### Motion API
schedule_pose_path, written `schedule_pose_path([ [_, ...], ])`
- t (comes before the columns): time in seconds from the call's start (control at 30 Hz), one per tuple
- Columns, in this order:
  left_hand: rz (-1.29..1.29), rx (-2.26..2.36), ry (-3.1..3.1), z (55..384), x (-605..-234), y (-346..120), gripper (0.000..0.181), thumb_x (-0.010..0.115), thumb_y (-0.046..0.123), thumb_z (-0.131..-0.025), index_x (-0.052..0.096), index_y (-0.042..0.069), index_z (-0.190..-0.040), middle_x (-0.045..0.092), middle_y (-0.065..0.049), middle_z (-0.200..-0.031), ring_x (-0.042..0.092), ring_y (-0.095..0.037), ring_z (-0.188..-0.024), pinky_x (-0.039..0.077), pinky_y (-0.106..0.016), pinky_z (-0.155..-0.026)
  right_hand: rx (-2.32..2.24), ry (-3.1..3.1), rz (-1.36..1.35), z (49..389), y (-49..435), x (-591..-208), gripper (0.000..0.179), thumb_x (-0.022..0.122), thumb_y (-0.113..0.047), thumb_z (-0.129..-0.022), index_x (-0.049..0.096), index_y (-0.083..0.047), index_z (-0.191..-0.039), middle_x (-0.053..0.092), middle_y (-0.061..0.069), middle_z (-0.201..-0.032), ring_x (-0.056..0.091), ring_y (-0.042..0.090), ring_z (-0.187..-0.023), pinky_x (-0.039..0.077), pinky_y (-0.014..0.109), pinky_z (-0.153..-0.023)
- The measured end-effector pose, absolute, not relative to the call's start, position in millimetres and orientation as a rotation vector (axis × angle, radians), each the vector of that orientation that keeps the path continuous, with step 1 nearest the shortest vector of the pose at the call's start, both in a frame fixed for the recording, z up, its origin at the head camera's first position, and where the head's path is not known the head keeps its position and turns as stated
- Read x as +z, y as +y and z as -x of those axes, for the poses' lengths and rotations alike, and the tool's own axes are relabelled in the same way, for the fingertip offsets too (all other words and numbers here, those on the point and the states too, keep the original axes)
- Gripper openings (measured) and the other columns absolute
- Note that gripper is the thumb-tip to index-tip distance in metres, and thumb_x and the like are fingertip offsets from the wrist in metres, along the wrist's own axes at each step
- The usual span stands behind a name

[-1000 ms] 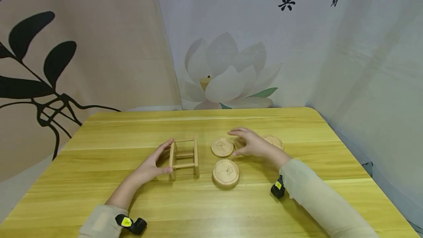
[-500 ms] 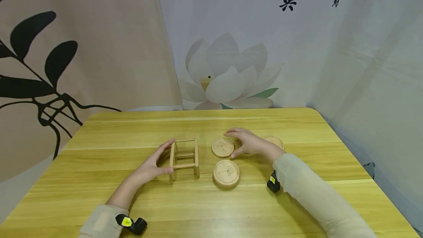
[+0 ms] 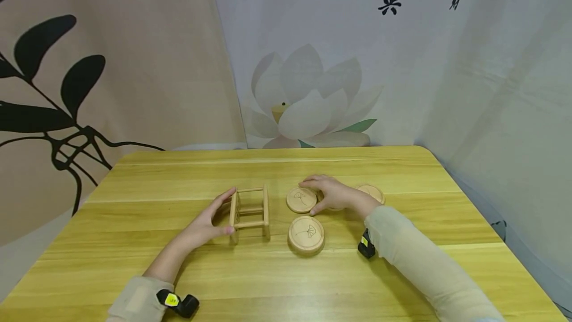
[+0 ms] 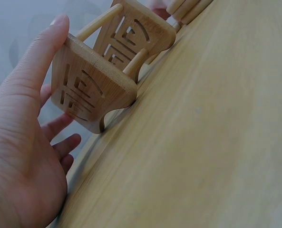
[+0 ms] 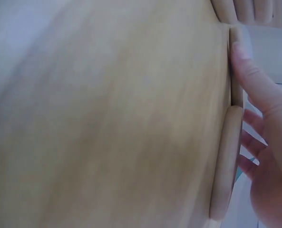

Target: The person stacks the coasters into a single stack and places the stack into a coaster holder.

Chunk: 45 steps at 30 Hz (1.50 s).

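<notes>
My left hand (image 3: 203,225) holds the near-left panel of a small wooden coaster holder (image 3: 263,212) between thumb and fingers. In the left wrist view, cut-out patterns show in the holder's (image 4: 91,85) two panels, which rods join. My right hand (image 3: 335,195) reaches over the coasters, its thumb and fingertips at opposite edges of a round wooden coaster (image 3: 300,199) with an engraved leaf. In the right wrist view, the thumb lies against that thin coaster's (image 5: 236,85) side. Just in front sits a thicker stack of coasters (image 3: 306,234). Another coaster is mostly hidden under the right hand.
One more coaster (image 3: 372,192) lies behind the right wrist, partly covered. Everything rests on a wooden table (image 3: 268,287), with a printed curtain (image 3: 313,24) hanging behind its far edge. Each sleeve carries a black wrist camera (image 3: 178,303).
My right hand has moved left, and its thumb and fingers have come to the edges of the left coaster. The left hand and the holder have stayed put.
</notes>
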<state>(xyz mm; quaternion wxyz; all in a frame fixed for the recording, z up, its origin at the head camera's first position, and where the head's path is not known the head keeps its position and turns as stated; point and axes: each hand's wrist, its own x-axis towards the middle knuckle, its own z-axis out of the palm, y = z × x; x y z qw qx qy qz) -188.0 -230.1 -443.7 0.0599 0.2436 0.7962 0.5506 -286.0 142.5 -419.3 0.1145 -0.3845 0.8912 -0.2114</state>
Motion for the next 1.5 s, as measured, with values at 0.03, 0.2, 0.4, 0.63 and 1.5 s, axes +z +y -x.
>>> schedule_pose_path([
  [0.03, -0.738, 1.666, 2.411, 188.1, -443.8, -230.0, 0.092, 0.077, 0.015, -0.082, 0.02, 0.021, -0.154, 0.02, -0.015, -0.155, 0.014, -0.044, -0.139, 0.006, -0.075, -0.099, -0.621, 2.612, 1.131, 286.3, 142.5, -419.3, 0.084, 0.083, -0.033, -0.073, 0.045, -0.009, -0.144, 0.039, 0.012, -0.146, 0.032, 0.033, -0.134, 0.024, 0.05, -0.11],
  [0.2, -0.737, 1.663, 2.412, 188.2, -443.7, -229.5, 0.092, 0.077, 0.016, -0.082, 0.02, 0.022, -0.154, 0.02, -0.015, -0.155, 0.014, -0.044, -0.139, 0.006, -0.075, -0.099, -0.603, 2.606, 1.144, 287.3, 141.9, -419.1, 0.084, 0.082, -0.036, -0.073, 0.045, -0.01, -0.144, 0.039, 0.014, -0.146, 0.031, 0.034, -0.134, 0.023, 0.052, -0.11],
  [0.4, -0.733, 1.666, 2.41, 188.0, -444.1, -229.8, 0.092, 0.077, 0.016, -0.082, 0.02, 0.02, -0.154, 0.02, -0.015, -0.155, 0.013, -0.044, -0.139, 0.005, -0.075, -0.099, -0.565, 2.608, 1.178, 287.0, 141.2, -418.0, 0.083, 0.081, -0.037, -0.074, 0.045, -0.011, -0.143, 0.041, 0.013, -0.144, 0.034, 0.033, -0.133, 0.025, 0.051, -0.108],
  [0.63, -0.741, 1.668, 2.402, 187.4, -444.5, -231.0, 0.093, 0.078, 0.022, -0.082, 0.02, 0.024, -0.154, 0.02, -0.015, -0.155, 0.013, -0.045, -0.139, 0.005, -0.076, -0.098, -0.557, 2.605, 1.201, 287.2, 140.0, -417.2, 0.082, 0.081, -0.038, -0.074, 0.047, -0.01, -0.143, 0.043, 0.012, -0.141, 0.036, 0.032, -0.131, 0.027, 0.051, -0.107],
  [1.5, -0.733, 1.65, 2.421, 185.5, -441.5, -230.7, 0.092, 0.077, 0.021, -0.082, 0.02, 0.026, -0.154, 0.02, -0.015, -0.155, 0.013, -0.045, -0.139, 0.007, -0.076, -0.097, -0.655, 2.612, 1.177, 282.9, 140.7, -415.5, 0.08, 0.082, -0.033, -0.075, 0.047, -0.007, -0.142, 0.042, 0.013, -0.141, 0.037, 0.031, -0.13, 0.029, 0.047, -0.108],
])
